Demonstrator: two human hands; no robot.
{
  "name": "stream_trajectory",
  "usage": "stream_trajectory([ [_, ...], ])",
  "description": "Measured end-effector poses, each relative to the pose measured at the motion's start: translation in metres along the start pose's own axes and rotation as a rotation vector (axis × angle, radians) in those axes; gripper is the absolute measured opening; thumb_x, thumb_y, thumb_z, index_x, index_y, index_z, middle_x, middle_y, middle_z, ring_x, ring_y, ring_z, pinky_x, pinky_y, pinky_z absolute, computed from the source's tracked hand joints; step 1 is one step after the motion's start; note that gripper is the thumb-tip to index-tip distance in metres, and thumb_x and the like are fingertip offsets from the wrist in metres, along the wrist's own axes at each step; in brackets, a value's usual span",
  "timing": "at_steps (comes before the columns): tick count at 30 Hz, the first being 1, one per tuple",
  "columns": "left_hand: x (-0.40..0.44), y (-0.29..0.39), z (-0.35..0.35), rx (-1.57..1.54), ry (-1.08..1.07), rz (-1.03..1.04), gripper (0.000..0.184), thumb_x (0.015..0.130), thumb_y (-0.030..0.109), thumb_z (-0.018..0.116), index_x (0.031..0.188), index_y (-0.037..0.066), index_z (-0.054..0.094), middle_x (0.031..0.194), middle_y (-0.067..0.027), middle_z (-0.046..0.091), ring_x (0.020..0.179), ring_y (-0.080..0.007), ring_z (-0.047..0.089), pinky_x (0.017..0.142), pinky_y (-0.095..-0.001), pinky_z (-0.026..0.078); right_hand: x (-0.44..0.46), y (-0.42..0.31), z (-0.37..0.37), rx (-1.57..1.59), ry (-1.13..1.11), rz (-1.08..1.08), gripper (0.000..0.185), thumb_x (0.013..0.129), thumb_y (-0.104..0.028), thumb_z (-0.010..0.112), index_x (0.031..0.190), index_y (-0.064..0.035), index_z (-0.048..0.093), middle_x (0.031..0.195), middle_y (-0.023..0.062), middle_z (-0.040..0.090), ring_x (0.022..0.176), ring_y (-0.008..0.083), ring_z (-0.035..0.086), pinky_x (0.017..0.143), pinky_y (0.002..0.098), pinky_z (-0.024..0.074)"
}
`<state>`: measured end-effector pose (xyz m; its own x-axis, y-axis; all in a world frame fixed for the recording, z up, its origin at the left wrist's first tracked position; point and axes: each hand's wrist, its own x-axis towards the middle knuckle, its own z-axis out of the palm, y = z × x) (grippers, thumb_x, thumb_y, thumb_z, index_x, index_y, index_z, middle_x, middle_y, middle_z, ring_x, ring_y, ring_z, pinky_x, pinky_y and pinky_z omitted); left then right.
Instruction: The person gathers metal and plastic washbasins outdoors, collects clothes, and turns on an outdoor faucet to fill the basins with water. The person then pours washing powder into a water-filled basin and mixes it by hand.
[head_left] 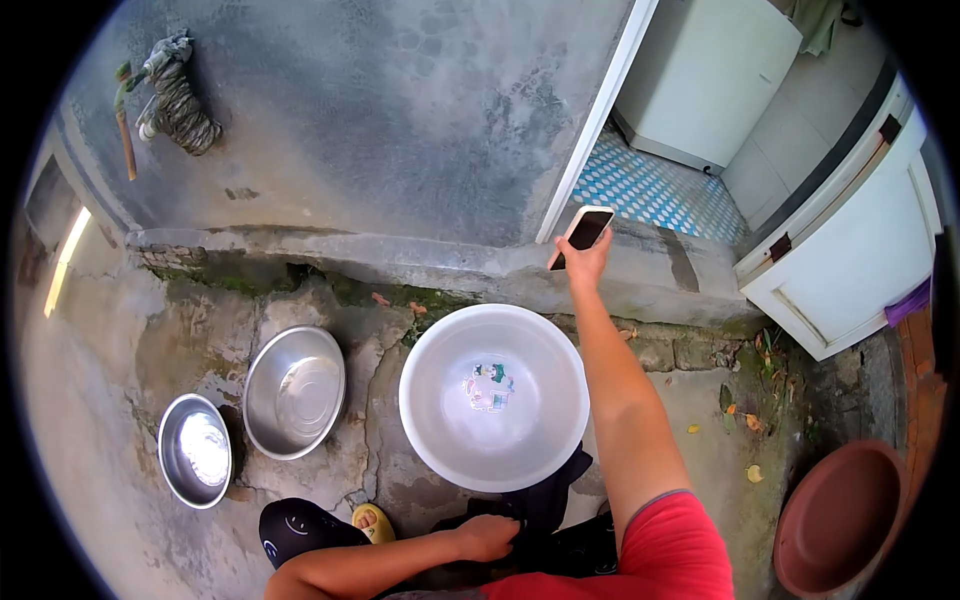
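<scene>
My right hand reaches forward to the raised doorstep, its fingers wrapped round a smartphone with a dark screen and a pale case. Close to my lap, my left hand is closed on a black cloth, which runs up beside the basin; its fingertips are partly hidden. Between my arms stands a large white plastic basin, bare inside except for a coloured print on its bottom.
Two metal basins, a larger one and a smaller one, stand at left. A reddish-brown basin is at lower right. The concrete doorstep leads to a tiled room with a white appliance. A white door stands ajar.
</scene>
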<state>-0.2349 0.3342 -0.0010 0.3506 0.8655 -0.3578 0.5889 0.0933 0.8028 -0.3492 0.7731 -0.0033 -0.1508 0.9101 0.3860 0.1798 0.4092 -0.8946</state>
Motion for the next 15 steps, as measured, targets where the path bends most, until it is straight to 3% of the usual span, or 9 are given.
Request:
stream_trajectory([
  [4, -0.001, -0.003, -0.025, -0.076, -0.074, -0.05, 0.031, 0.074, 0.016, 0.054, 0.098, -0.004, 0.054, 0.088, -0.0214, 0.061, 0.085, -0.0362, 0.059, 0.073, -0.0439, 0.048, 0.006, 0.011, 0.036, -0.157, 0.094, -0.056, 0.1, 0.055, -0.024, 0.081, 0.133, -0.0004, 0.024, 0.128, 0.0214, 0.037, 0.119, 0.0353, 0.037, 0.097, 0.0422, 0.0346],
  [7, -0.003, -0.002, -0.034, -0.112, -0.098, -0.122, 0.039, 0.076, 0.018, 0.055, 0.108, -0.004, 0.051, 0.088, -0.0212, 0.06, 0.084, -0.0359, 0.059, 0.073, -0.0437, 0.048, 0.01, 0.023, 0.052, -0.175, 0.073, -0.011, 0.1, 0.055, -0.025, 0.081, 0.133, -0.0005, 0.024, 0.126, 0.0216, 0.037, 0.117, 0.0365, 0.038, 0.096, 0.0427, 0.0354],
  [9, -0.002, -0.005, -0.028, -0.125, -0.113, -0.064, 0.042, 0.077, 0.019, 0.054, 0.112, -0.004, 0.049, 0.088, -0.0209, 0.061, 0.084, -0.0354, 0.059, 0.072, -0.0432, 0.048, 0.011, 0.032, 0.058, -0.216, 0.109, -0.031, 0.099, 0.056, -0.026, 0.081, 0.133, -0.0008, 0.024, 0.126, 0.0216, 0.038, 0.116, 0.0372, 0.039, 0.095, 0.0428, 0.0363],
  [15, 0.007, -0.014, -0.023, -0.146, -0.098, -0.06, 0.039, 0.079, 0.025, 0.055, 0.107, -0.001, 0.048, 0.086, -0.0206, 0.06, 0.081, -0.0358, 0.059, 0.07, -0.0432, 0.048, 0.013, 0.032, 0.055, -0.268, 0.036, -0.045, 0.1, 0.057, -0.029, 0.081, 0.134, -0.0012, 0.023, 0.125, 0.0228, 0.038, 0.116, 0.0381, 0.039, 0.094, 0.0456, 0.0364],
])
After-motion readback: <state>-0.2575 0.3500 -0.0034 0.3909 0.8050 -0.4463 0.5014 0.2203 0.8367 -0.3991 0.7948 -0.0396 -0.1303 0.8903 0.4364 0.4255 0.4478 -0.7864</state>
